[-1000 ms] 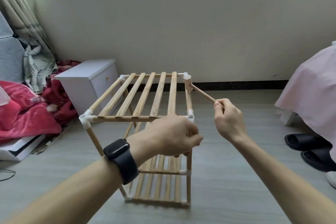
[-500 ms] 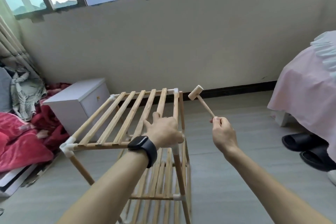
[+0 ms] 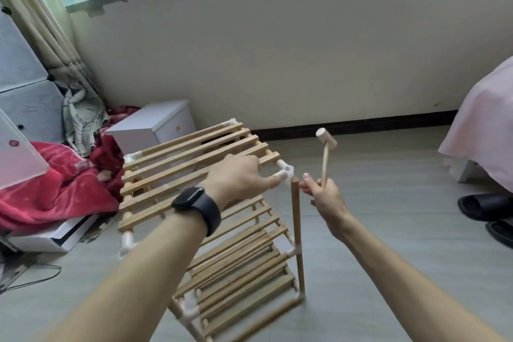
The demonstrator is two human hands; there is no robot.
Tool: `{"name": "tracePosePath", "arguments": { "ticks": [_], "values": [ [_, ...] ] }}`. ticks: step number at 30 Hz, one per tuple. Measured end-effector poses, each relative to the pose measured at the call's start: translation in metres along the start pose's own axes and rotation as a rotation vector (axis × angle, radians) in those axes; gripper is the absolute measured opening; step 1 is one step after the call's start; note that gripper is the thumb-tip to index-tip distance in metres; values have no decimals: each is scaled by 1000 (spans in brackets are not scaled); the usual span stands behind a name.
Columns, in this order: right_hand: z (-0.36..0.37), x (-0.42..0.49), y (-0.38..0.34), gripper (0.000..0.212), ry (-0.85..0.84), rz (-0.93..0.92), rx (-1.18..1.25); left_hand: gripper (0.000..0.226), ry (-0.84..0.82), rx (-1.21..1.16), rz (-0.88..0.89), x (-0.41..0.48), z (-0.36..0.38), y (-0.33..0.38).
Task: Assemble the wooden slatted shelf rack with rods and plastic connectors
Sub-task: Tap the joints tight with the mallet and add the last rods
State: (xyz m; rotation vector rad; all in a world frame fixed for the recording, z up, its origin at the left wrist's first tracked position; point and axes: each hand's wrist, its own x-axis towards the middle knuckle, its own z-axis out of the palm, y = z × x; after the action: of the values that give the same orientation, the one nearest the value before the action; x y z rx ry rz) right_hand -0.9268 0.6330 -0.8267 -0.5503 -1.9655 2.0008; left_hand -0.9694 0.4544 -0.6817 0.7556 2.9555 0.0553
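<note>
Two hands working, rack [image 3: 238, 280] standing on the floor [image 3: 388, 230] mid-frame. Far left: red blanket [image 3: 50, 189] in a heap, then a white nightstand [image 3: 155, 128] against the wall [image 3: 305, 64], behind the rack. Top panel [image 3: 177, 172] is tilted, its near-right corner raised; lower tiers [image 3: 258, 233] sit beneath it. Left hand [image 3: 238, 178], black watch [image 3: 197, 203] on the wrist, grips the top panel's end rail at that corner, fingers curled round it and reaching toward the white connector [image 3: 284, 171]. Connector is off its post: it sits just beside and slightly above the bare top of the upright rod [image 3: 295, 216]; contact looks nil, can't be sure. Rod stands vertical at the rack's right front, passing through the lower white joints. Right hand [image 3: 326, 197] is just right of the rod top, fingers wrapped round the handle of the mallet [image 3: 326, 141], one fingertip sticking out toward the rod. Mallet head is up, clear of the rack. Far right: bed [image 3: 485, 130] with pink cover, black slippers [image 3: 483, 205] on the floor beside it.
</note>
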Motion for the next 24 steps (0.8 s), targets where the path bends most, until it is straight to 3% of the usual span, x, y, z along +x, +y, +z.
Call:
{"name": "tracePosePath", "arguments": {
  "ticks": [5, 11, 15, 19, 24],
  "values": [
    [9, -7, 7, 30, -83, -16, -18, 77, 160, 47, -50, 38, 25, 27],
    [11, -8, 14, 36, -191, -53, 56, 51, -21, -206, -4, 49, 37, 43],
    [7, -8, 26, 45, -233, -149, -24, 34, -168, -574, -70, 51, 34, 36],
    [6, -8, 39, 54, -247, -202, -138, 27, -267, -713, -83, 52, 29, 25],
    [14, -10, 48, 56, -202, -325, -258, 28, -144, -632, -68, 50, 32, 22]
  ]
}}
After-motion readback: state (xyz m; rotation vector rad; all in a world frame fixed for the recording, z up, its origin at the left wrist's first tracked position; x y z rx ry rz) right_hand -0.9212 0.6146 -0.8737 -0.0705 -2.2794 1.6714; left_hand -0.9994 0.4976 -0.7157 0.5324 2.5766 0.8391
